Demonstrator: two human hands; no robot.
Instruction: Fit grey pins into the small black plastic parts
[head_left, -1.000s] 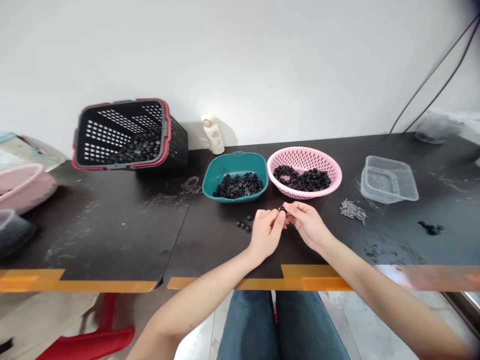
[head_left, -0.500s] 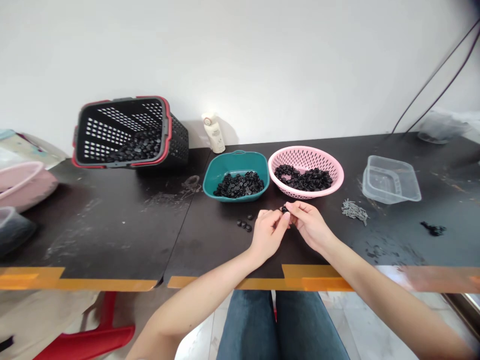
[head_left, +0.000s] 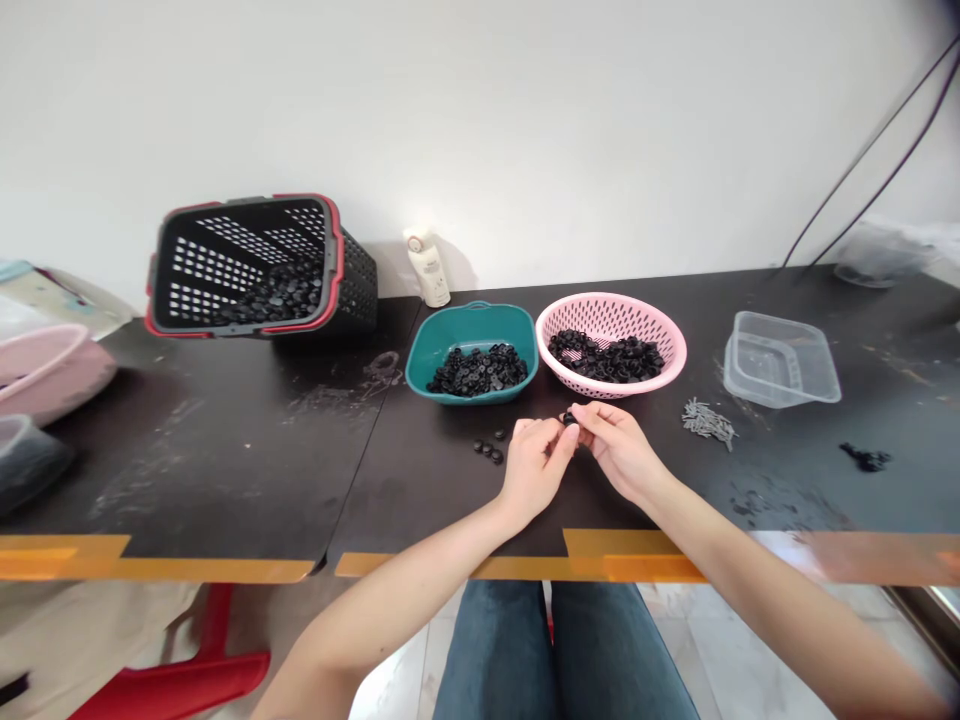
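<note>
My left hand point(head_left: 536, 460) and my right hand point(head_left: 613, 450) meet above the table, fingertips together. Between them they pinch a small round black part point(head_left: 569, 417), mostly covered by the fingers. Left of my left hand, several black round pieces point(head_left: 487, 450) lie loose on the table. Just behind the hands stands a teal basin point(head_left: 472, 397) with many small black parts inside. Beside it, a pink colander point(head_left: 666, 375) holds a heap of black ring-like parts point(head_left: 626, 358).
A black basket point(head_left: 356, 285) with red trim lies tipped at the back left, black pieces inside. Near it is a white bottle point(head_left: 429, 270). To the right are small grey pins point(head_left: 709, 422), a clear plastic box point(head_left: 784, 365) and a black cluster point(head_left: 866, 458).
</note>
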